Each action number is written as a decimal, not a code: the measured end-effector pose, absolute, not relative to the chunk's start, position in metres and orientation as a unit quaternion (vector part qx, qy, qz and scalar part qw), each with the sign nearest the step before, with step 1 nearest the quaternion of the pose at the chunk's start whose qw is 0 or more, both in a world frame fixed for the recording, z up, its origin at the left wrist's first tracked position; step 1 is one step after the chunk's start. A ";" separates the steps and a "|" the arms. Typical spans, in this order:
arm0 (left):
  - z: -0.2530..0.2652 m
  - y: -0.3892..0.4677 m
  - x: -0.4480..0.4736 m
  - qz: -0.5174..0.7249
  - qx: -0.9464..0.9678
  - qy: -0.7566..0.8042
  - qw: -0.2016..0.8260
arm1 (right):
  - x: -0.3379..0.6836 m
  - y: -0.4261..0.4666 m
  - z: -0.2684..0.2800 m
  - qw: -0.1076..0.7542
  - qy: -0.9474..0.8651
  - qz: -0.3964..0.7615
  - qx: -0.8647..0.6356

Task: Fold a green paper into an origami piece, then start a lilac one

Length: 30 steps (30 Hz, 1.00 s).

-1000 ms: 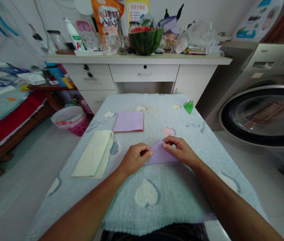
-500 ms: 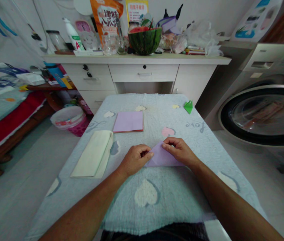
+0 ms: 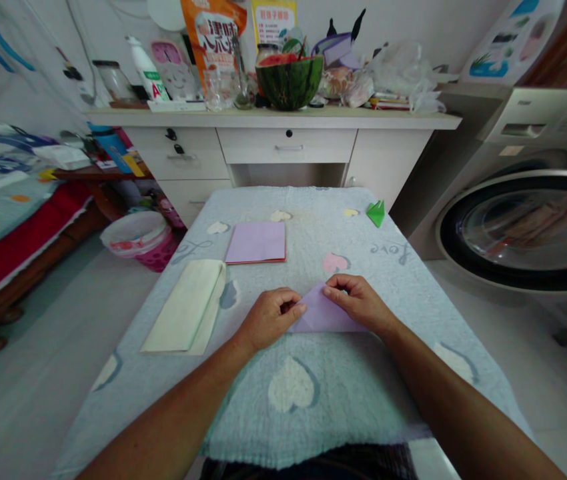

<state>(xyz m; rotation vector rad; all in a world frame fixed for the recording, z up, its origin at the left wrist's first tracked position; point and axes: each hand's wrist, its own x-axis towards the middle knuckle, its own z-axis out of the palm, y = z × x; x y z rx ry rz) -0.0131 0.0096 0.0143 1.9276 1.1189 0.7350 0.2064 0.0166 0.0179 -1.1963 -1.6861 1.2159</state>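
Observation:
A sheet of purple paper (image 3: 324, 316), folded into a triangle, lies near the front of the cloth-covered table (image 3: 343, 380). My left hand (image 3: 274, 316) pinches its left sloping edge between thumb and fingers. At its top corner, my right hand (image 3: 358, 300) is closed with thumb and forefinger on the paper, and the palm covers part of the right side. Farther back sits a square stack of coloured paper (image 3: 256, 242), purple on top with a red edge showing. A folded pale cream sheet (image 3: 178, 310) lies to the left of my left hand.
A small green folded paper piece (image 3: 376, 213) rests at the table's far right corner. Behind stands a white cabinet (image 3: 286, 143) bearing a cut watermelon (image 3: 291, 83) and jars. A pink bin (image 3: 143, 240) is on the left, a washing machine (image 3: 528, 220) on the right.

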 end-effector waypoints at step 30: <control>0.008 0.010 -0.013 0.251 0.759 0.502 0.331 | 0.206 0.019 0.012 0.308 -0.759 0.275 -0.504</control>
